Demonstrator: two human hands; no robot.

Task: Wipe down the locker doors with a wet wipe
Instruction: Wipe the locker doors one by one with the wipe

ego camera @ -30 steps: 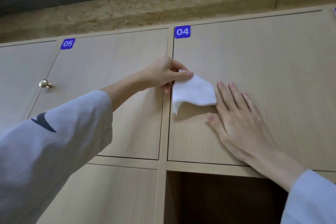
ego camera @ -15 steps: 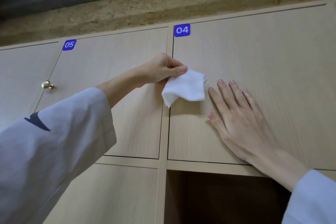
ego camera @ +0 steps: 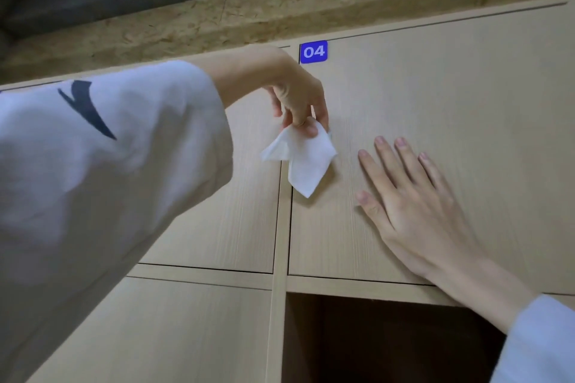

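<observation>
My left hand [ego camera: 298,102] pinches the wet wipe [ego camera: 303,162] mid-frame; right hand [ego camera: 413,205] flat on door 04 [ego camera: 451,121]. Next I'd press and sweep.

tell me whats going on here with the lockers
A person is wiping wooden locker doors. Their left hand pinches a white wet wipe by its top, so it hangs over the left edge of the door labelled 04. The right hand lies flat on that door, fingers spread. The compartment below is open.
</observation>
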